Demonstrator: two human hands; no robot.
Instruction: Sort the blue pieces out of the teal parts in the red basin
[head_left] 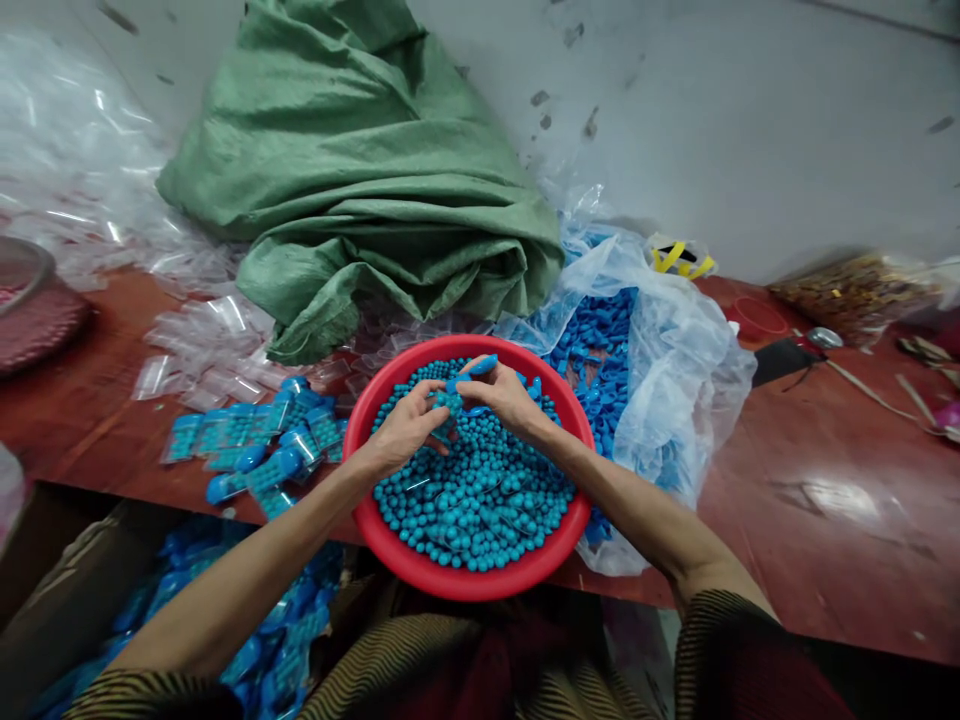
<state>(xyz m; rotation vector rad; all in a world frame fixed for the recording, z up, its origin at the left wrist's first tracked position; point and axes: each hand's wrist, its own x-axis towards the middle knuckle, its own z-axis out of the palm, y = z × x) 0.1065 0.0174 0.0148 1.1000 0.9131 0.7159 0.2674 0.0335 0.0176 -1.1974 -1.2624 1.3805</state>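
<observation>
A red plastic basin (390, 545) full of small teal beads (480, 500) stands at the table's near edge. Both hands meet above the beads at the basin's far side. My left hand (405, 428) is closed on a small clear packet of beads (444, 402). My right hand (504, 392) pinches a blue spoon-like scoop (480, 365) at the packet's top. Filled packets with blue scoops (262, 445) lie in a pile to the left of the basin.
A clear bag of blue scoops (600, 350) sits right of the basin. A folded green woven sack (360, 170) lies behind. Empty clear sachets (202, 350) spread at left. A box of filled packets (285, 650) sits below the table's edge.
</observation>
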